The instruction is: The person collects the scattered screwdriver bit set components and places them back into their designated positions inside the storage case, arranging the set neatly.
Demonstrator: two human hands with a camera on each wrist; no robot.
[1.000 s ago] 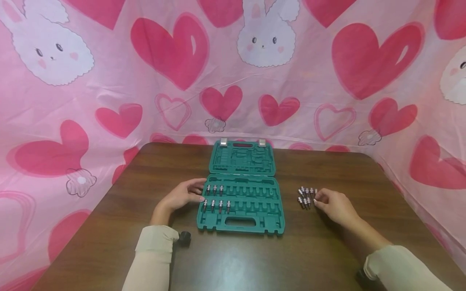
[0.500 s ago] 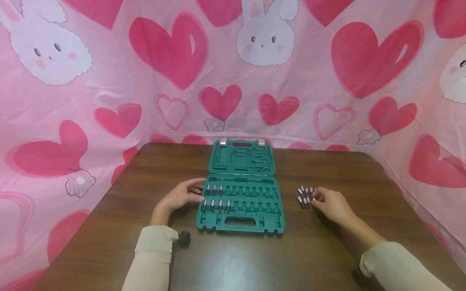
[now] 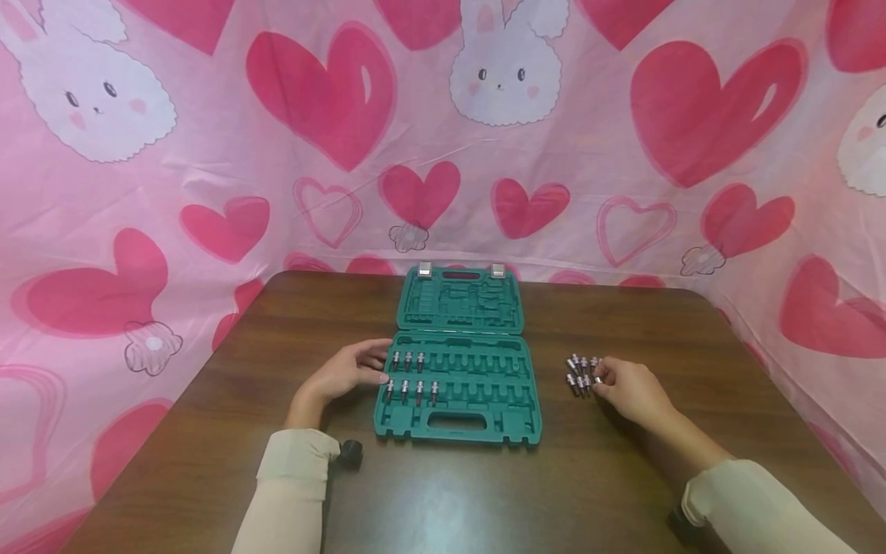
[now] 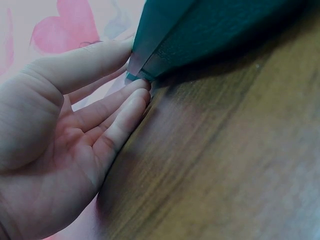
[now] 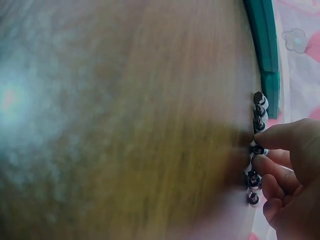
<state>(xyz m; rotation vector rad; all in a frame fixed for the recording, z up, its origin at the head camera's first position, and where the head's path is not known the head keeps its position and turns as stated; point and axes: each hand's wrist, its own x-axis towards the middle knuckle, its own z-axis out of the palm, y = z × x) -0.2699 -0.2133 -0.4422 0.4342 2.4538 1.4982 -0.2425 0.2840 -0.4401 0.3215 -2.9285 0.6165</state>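
A green tool case (image 3: 457, 388) lies open on the wooden table, with metal bit sockets (image 3: 419, 393) standing in the left slots of its two rows. My left hand (image 3: 349, 371) rests against the case's left edge, thumb at the rim. In the left wrist view its extended fingers (image 4: 125, 112) touch the case's lower side. Right of the case lies a small group of loose bit sockets (image 3: 576, 375). My right hand (image 3: 633, 391) is at that group's right end, and in the right wrist view thumb and forefinger pinch one bit socket (image 5: 257, 149). The fingers partly hide it.
The case's lid (image 3: 460, 300), with two metal latches (image 3: 497, 271), lies folded back behind the base. A pink cloth (image 3: 581, 138) with hearts and rabbits hangs behind the table (image 3: 415, 500). Dark wrist cameras (image 3: 351, 455) sit under the sleeves.
My right hand has shifted slightly left, closer over the loose bit sockets, then stayed nearly still. The left hand and the case have not moved.
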